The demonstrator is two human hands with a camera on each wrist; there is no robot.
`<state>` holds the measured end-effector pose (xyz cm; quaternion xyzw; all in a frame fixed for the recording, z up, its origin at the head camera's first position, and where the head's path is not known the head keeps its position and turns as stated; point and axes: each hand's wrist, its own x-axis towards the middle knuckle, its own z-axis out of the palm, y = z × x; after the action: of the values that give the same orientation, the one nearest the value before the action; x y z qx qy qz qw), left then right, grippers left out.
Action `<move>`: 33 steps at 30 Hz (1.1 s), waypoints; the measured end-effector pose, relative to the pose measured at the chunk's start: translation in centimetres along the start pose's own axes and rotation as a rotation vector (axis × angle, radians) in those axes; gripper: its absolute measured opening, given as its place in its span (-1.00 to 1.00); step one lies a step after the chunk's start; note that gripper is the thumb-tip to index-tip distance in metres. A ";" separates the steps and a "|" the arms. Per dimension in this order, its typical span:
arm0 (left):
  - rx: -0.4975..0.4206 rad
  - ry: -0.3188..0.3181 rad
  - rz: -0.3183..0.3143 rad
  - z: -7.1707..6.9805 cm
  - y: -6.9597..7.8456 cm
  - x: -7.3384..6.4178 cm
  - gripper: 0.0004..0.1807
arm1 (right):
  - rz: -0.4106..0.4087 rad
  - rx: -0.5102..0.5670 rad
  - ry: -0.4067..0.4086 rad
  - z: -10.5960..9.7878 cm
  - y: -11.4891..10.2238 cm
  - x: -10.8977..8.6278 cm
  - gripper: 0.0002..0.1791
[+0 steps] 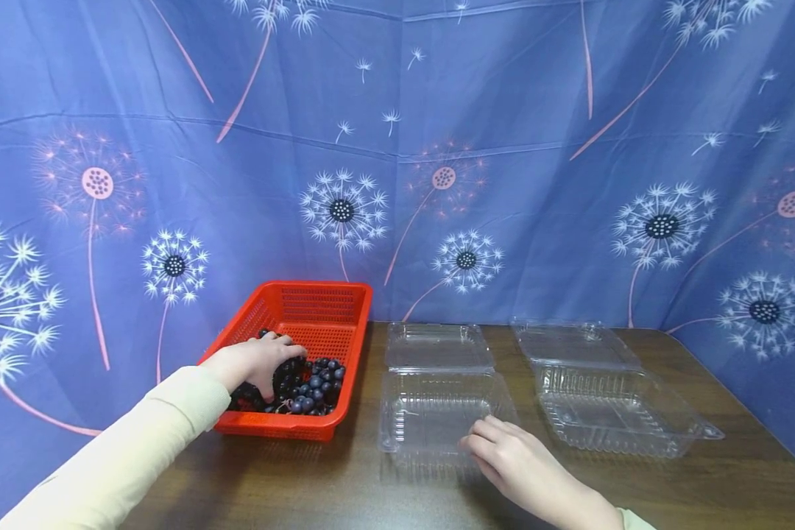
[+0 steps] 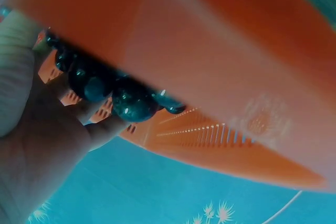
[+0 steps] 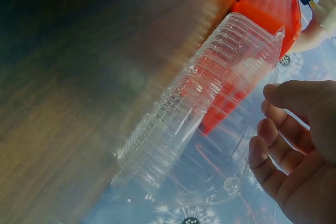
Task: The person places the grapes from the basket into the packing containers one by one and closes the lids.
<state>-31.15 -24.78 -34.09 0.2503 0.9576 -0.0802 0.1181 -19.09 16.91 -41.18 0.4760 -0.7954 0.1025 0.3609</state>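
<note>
Red perforated plastic basket (image 1: 274, 423), long axis running front to back, w/ dark blue-black round grapes (image 1: 316, 386) toward its near end. L hand (image 1: 255, 364) reaches in over the near L side & grips some from above, so it's nearer the fruit. Just R of basket: clear ribbed plastic container (image 1: 430, 419), lid laid back. R hand (image 1: 520, 460) is at its near R corner, fingers loosely bent; can't tell if pinching rim. Farther R, 2nd clear plastic container (image 1: 609, 408).
</note>
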 end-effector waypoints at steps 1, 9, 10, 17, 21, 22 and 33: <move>0.015 0.003 0.007 0.1 0.1 0.1 -0.05 | -0.007 0.004 -0.003 0.0 0.0 -0.1 -0.68; 0.097 -0.016 -0.028 0.7 0.4 0.5 -0.16 | -0.044 0.015 -0.010 0.3 0.1 -0.6 -0.69; 0.097 -0.017 -0.037 0.7 0.5 0.6 -0.16 | -0.044 0.007 -0.014 0.3 0.1 -0.7 -0.68; 0.175 0.026 -0.058 1.3 0.6 0.6 -0.19 | -0.045 -0.023 -0.022 0.5 0.0 -0.8 -0.62; 0.167 0.066 -0.055 1.8 0.4 0.7 -0.20 | -0.039 -0.012 -0.033 0.4 -0.1 -0.7 -0.62; 0.160 0.071 -0.057 2.0 0.3 0.7 -0.20 | -0.037 -0.011 -0.038 0.4 -0.1 -0.8 -0.62; 0.141 0.123 -0.045 2.9 0.3 0.7 -0.19 | -0.033 -0.016 -0.050 0.4 -0.3 -0.9 -0.63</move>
<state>-31.05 -24.85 -37.06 0.2407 0.9605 -0.1343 0.0391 -18.76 17.19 -42.08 0.4887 -0.7970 0.0779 0.3462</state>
